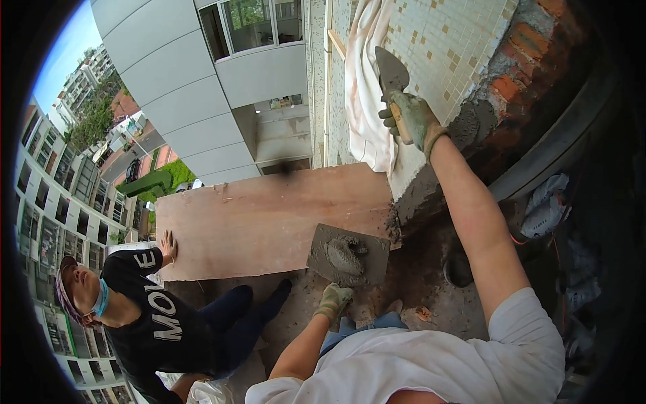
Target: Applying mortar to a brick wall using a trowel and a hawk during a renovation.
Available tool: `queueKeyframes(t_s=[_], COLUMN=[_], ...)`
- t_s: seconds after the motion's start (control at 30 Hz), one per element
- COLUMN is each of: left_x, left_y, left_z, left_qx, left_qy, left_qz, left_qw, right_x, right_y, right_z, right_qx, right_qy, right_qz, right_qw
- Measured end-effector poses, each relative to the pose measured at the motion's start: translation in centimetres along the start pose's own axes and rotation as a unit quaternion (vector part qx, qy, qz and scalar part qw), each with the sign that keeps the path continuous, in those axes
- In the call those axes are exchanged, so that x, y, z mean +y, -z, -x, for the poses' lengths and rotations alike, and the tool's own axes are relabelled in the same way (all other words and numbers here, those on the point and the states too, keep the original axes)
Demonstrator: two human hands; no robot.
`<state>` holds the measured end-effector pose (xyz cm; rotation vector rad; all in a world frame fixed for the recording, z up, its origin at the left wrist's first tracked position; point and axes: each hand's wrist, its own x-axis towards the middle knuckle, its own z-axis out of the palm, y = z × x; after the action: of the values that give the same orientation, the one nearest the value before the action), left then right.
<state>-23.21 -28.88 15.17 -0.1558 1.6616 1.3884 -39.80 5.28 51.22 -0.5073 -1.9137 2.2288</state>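
Observation:
My gloved right hand (416,120) is closed around the wooden handle of a pointed trowel (391,69), raised at the upper right beside the tiled wall. Grey mortar coats the blade. Low in the middle, my gloved left hand (334,300) grips a square mortar board (375,258) from its near edge; the handle itself is hidden. A heap of wet mortar (344,256) lies on the board. Close to the trowel, the broken wall edge shows bare red brick (515,87) and fresh grey mortar (471,122).
A wooden panel (269,219) spans the middle, with a co-worker's hand (167,248) resting on its left end. That person (161,316) stands at the lower left. White cloth (365,87) hangs over the tiled wall (447,50). Plastic bags (546,205) and a dark bucket (459,269) are at right.

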Motion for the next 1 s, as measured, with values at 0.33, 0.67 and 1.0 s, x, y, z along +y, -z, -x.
queueKeyframes(t_s=[0.33, 0.67, 1.0], left_x=[5.3, 5.6, 6.3], left_y=[-0.8, -2.7, -6.3], left_z=[1.9, 1.8, 1.5], left_qx=[-0.044, -0.016, -0.026], left_qy=[0.024, 0.052, 0.050], left_qz=[0.018, -0.001, -0.021], left_qw=[0.999, 0.999, 0.998], right_x=[10.5, 19.0, 10.9], right_y=[2.5, 12.0, 12.1], right_z=[15.8, 20.0, 20.3], right_qx=[0.084, 0.223, 0.208], right_qy=[-0.094, -0.222, -0.082], right_qz=[0.223, 0.266, 0.219], right_qw=[0.967, 0.911, 0.950])
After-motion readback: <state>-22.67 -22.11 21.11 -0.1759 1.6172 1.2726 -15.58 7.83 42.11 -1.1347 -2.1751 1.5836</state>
